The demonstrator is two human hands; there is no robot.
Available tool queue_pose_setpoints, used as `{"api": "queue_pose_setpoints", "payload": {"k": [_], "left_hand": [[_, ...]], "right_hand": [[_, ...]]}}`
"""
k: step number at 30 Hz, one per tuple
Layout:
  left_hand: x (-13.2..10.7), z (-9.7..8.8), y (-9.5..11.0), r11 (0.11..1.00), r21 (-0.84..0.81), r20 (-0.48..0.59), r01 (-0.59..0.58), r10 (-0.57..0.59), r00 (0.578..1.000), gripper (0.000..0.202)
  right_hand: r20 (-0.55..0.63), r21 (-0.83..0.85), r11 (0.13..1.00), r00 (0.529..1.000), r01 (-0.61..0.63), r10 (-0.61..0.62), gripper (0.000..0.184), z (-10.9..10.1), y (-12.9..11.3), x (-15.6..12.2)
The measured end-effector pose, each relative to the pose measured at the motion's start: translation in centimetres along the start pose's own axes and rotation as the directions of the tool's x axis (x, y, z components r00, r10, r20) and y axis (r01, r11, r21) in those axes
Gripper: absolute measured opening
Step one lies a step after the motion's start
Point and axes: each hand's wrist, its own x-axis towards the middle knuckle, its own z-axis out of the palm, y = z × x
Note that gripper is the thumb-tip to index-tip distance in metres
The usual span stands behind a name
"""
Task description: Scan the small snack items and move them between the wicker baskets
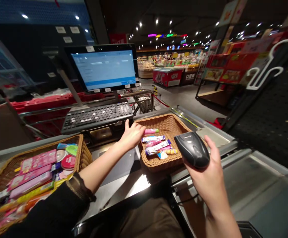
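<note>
My right hand (208, 172) grips a dark handheld barcode scanner (192, 149), held over the near right corner of a wicker basket (166, 124). That basket holds several small pink, purple and yellow packets (156, 142). My left hand (132, 135) reaches to the basket's left rim, fingers curled towards the packets; whether it holds one is hidden. The left forearm stretches across the steel counter (124, 185).
A second wicker basket (80, 155) at the near left is full of pink and yellow packets. Behind stand a keyboard (96, 115) and a lit monitor (105, 67). A steel counter surface (248, 178) extends right, beside a dark pegboard panel (275, 112). Shop displays fill the background.
</note>
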Motion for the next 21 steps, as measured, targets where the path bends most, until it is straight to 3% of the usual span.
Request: {"api": "queue_pose_setpoints", "payload": {"k": [4, 9, 16, 21], "left_hand": [[4.4, 1.8, 4.1, 0.996, -0.081, 0.240, -0.028, 0.047, 0.970, 0.025], [7.7, 4.9, 7.6, 0.984, -0.177, 0.489, 0.006, 0.083, 0.869, 0.023], [8.3, 8.8, 9.3, 0.989, -0.142, 0.621, 0.030, 0.065, 0.781, 0.034], [8.2, 9.4, 9.9, 0.991, -0.132, 0.593, -0.012, 0.088, 0.800, 0.030]], "right_hand": [[-0.061, -0.010, 0.995, 0.993, -0.101, 0.100, 0.083, -1.1, 0.8, 0.5], [-0.071, -0.040, 0.991, 0.990, -0.125, 0.122, 0.082, -1.7, 1.6, 0.6], [-0.073, -0.055, 0.986, 0.986, -0.155, 0.151, 0.081, -1.7, 2.1, 0.8], [-0.088, -0.050, 0.986, 0.984, -0.160, 0.156, 0.077, -1.4, 2.5, 0.9]]}}
